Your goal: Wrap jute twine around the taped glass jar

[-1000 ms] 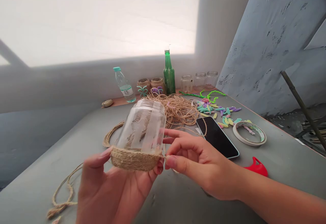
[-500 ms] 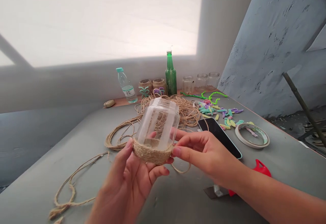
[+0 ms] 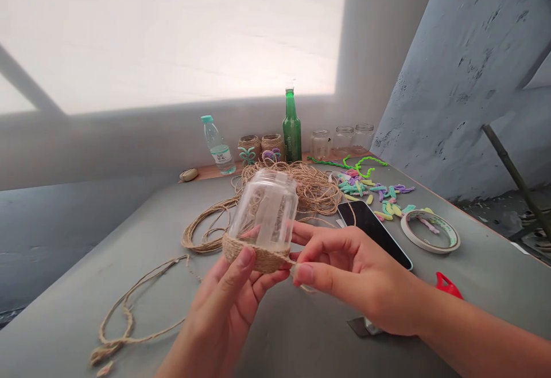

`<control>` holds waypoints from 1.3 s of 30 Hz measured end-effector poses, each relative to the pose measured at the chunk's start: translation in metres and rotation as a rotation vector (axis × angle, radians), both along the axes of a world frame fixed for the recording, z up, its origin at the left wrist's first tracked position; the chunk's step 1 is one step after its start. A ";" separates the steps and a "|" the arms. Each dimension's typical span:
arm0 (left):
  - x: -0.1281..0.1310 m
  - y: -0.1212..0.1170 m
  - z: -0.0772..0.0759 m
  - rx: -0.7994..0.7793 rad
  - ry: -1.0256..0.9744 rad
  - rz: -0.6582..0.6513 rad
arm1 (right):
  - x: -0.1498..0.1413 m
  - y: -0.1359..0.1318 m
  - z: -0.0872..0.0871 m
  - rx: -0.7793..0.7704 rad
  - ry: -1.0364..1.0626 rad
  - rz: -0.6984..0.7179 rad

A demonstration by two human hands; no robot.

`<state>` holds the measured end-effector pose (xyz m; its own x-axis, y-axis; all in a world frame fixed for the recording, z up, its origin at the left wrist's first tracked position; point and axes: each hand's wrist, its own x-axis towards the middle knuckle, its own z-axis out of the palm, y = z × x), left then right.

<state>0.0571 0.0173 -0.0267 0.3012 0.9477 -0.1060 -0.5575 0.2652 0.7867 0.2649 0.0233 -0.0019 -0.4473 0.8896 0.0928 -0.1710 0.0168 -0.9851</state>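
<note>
A clear glass jar (image 3: 264, 206) is held tilted above the table, its open mouth leaning away from me. Brown jute twine (image 3: 258, 254) is wound in a band around its lower end. My left hand (image 3: 235, 295) grips this wrapped end from below, with the thumb pressing on the twine. At the right side of the band, my right hand (image 3: 348, 269) pinches the twine between thumb and fingers, a short stretch running from there to the jar. Beyond the jar lies a large loose heap of jute twine (image 3: 316, 186).
A phone (image 3: 374, 232), a tape roll (image 3: 430, 232) and a red-handled tool (image 3: 448, 285) lie to the right. Behind stand a green bottle (image 3: 292, 131), a water bottle (image 3: 219, 151), twine-wrapped jars (image 3: 272, 147) and glass jars (image 3: 344, 140). Loose twine (image 3: 127, 315) lies left.
My left thumb has moved from the jar's left edge onto the front of the twine band. My right fingers have drawn slightly away from the jar, with twine between.
</note>
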 end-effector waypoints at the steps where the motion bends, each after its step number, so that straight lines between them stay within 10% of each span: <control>1: -0.001 0.000 0.001 -0.003 0.027 0.034 | 0.001 0.000 0.001 -0.009 -0.005 0.013; 39: -0.008 -0.005 0.018 -0.102 -0.361 -0.102 | 0.001 0.008 -0.006 0.064 -0.013 -0.107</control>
<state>0.0493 0.0127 -0.0090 0.4285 0.9010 -0.0681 -0.7604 0.4002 0.5115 0.2658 0.0309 -0.0078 -0.3512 0.9248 0.1463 -0.1525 0.0976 -0.9835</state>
